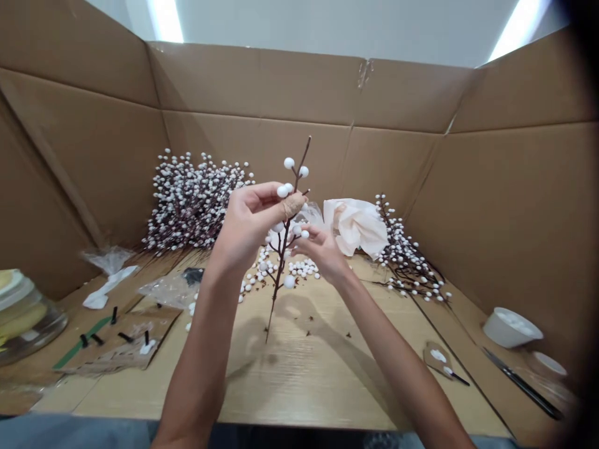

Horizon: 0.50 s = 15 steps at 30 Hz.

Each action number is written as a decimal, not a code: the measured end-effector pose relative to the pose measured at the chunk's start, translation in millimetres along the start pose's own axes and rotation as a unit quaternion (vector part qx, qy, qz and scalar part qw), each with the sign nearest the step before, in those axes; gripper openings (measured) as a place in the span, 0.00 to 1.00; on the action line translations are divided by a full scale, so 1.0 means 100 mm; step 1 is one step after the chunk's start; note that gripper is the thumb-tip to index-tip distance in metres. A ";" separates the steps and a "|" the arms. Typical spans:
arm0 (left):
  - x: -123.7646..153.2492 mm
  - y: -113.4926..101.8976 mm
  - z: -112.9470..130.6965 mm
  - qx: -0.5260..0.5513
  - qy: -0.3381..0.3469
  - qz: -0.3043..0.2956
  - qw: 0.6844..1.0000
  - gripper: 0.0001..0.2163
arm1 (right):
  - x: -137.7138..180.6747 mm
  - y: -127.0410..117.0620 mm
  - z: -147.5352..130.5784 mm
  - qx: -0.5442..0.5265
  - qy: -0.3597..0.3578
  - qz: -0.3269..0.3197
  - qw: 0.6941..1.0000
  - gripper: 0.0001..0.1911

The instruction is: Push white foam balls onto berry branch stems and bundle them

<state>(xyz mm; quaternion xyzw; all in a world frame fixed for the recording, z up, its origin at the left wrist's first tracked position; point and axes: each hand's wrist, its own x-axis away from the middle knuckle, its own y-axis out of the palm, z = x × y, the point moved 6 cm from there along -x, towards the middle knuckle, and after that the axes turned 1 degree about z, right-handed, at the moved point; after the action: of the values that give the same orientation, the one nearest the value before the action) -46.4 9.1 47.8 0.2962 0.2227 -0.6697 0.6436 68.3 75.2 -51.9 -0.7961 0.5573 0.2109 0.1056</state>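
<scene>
A dark brown artificial berry stem (pixel 281 265) with white balls along its twigs stands nearly upright above the table, leaning right at the top. My left hand (pixel 255 218) grips its upper part between thumb and fingers; a tan wrapping covers the thumb. Lower down, my right hand (pixel 322 252) has its fingers closed at a white ball on a side twig; whether they pinch the ball or the twig is hard to make out. Loose white balls (pixel 304 269) lie scattered on the table behind the stem.
Cardboard walls surround the table (pixel 281 386). A big bundle of white-berry stems (pixel 191 199) rests back left, a smaller bunch (pixel 407 255) back right. Crumpled white paper (pixel 355 224) sits between. At right are a white bowl (pixel 512 327) and a knife (pixel 524 383); at left, a jar (pixel 28 318).
</scene>
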 end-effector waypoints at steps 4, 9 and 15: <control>0.07 0.25 -0.09 0.025 -0.012 -0.041 0.999 0.05 | 0.18 -0.33 -0.71 -0.032 -0.097 0.083 0.991 0.16; 0.14 0.46 -0.11 0.042 -0.013 -0.041 0.998 0.04 | 0.37 -0.39 -1.06 0.031 -0.154 0.099 0.983 0.14; 0.16 0.51 -0.11 0.044 -0.003 -0.015 0.999 0.05 | 0.41 -0.36 -1.10 -0.004 -0.157 0.082 0.984 0.15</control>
<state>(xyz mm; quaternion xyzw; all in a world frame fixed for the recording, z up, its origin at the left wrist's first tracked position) 6.0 1.0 33.3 0.3186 0.1959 -0.6894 0.6203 137.7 8.9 24.5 -0.7054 0.5961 0.3435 0.1707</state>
